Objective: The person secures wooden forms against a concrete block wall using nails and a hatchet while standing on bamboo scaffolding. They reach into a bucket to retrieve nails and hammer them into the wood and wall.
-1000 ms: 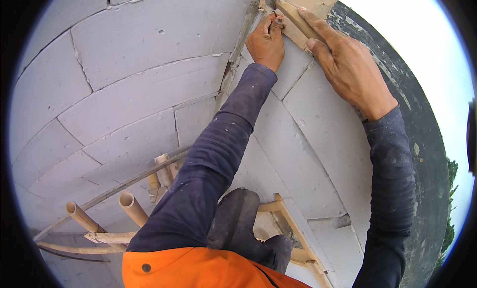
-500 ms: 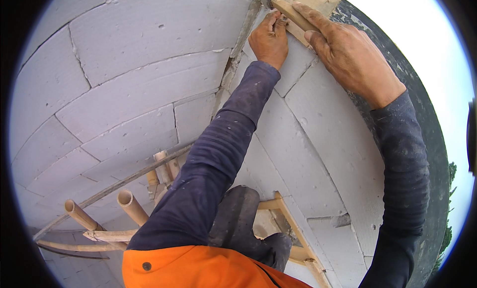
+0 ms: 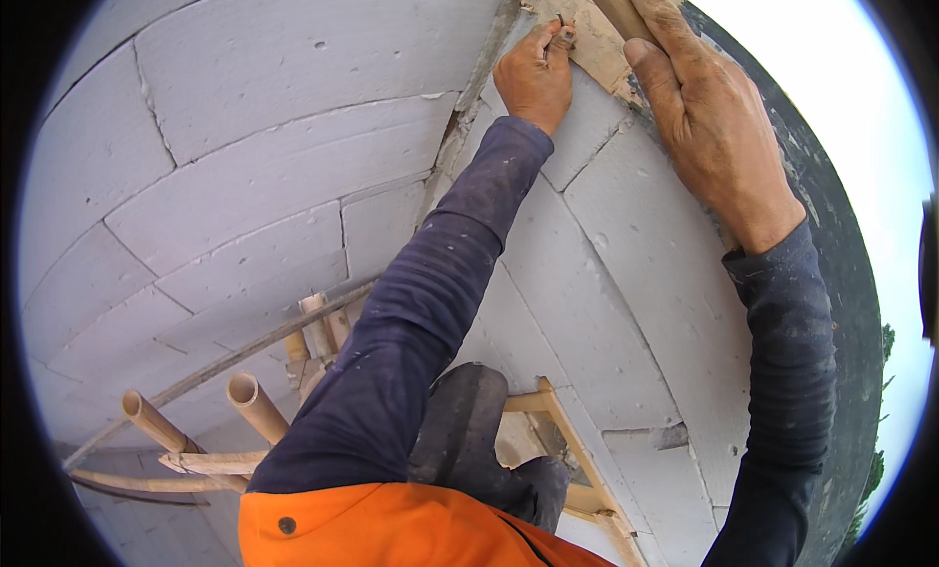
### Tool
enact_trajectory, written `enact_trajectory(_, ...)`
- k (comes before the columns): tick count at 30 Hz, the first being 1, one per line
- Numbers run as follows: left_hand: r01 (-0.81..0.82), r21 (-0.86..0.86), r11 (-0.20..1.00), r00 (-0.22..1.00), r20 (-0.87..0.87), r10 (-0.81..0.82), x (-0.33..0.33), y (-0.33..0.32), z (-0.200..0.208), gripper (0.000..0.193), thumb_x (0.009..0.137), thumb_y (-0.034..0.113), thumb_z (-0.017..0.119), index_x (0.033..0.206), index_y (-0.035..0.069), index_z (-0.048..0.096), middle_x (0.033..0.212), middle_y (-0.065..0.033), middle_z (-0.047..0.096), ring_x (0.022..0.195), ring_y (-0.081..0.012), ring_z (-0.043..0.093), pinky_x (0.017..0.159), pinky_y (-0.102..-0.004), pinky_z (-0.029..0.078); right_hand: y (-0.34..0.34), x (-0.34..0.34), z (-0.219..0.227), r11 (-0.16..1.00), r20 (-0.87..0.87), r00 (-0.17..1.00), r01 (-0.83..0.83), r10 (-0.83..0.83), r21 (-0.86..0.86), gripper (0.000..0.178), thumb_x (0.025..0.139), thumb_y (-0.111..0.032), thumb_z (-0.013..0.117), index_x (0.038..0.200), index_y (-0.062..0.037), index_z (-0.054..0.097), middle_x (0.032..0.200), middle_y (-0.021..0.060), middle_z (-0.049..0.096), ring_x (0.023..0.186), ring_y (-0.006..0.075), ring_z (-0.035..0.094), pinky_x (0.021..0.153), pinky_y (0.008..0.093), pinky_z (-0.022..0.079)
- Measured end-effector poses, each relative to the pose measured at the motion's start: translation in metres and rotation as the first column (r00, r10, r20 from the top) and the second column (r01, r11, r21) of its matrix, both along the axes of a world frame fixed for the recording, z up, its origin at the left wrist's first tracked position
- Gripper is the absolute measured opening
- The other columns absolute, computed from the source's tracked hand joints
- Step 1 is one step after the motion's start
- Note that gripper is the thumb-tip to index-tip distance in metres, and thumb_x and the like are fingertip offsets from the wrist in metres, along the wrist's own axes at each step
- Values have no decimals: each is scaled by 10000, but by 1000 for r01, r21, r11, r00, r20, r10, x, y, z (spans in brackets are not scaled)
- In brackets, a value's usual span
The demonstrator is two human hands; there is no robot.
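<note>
At the top, my left hand (image 3: 534,82) pinches a small nail (image 3: 560,19) between thumb and fingertips, against a thin wooden board (image 3: 591,41) on the block wall. My right hand (image 3: 722,136) is wrapped round the wooden handle of a hammer (image 3: 616,6), to the right of the nail. The hammer's head lies beyond the picture's upper edge now; the earlier frame shows metal at the handle's end.
Pale block walls (image 3: 293,166) meet in a corner by my left hand. A dark band (image 3: 831,234) edges the right wall. Below are bamboo poles (image 3: 256,408), a long thin pole (image 3: 220,366) and a wooden frame (image 3: 577,435) beside my leg.
My right hand has drawn the hammer up and right, away from the nail, uncovering more of the board. My left hand has stayed nearly still.
</note>
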State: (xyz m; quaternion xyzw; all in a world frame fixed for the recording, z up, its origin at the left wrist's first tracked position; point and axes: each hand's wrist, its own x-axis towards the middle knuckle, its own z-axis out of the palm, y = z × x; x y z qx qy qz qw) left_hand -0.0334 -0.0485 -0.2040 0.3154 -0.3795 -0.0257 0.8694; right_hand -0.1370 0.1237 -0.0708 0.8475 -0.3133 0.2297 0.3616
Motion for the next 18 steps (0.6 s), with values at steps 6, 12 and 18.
enact_trajectory(6,6,43,999,1000,14,-6,2,-1,-4,306,1011,290,759,1160,27,804,1014,-165,817,893,-247,790,809,-344,589,6,-1,13,974,-31,984,177,-175,139,522,1114,-375,528,1576,-132,529,1126,281,754,998,387,775,961,480,617)
enact_trajectory(12,49,50,998,999,12,-49,-2,2,-5,277,1009,279,753,1117,29,802,991,-158,806,869,-285,777,783,-368,582,-3,-7,-2,981,-107,981,173,-163,92,520,1114,-292,535,1581,-67,498,905,251,751,744,381,762,754,472,650)
enact_trajectory(18,56,-4,998,996,66,-55,6,1,-9,224,994,224,759,1119,43,801,1034,-138,789,930,-300,757,835,-383,572,18,3,2,952,-13,978,208,-210,225,539,1113,-279,529,1582,-24,455,925,282,753,810,424,769,777,493,634)
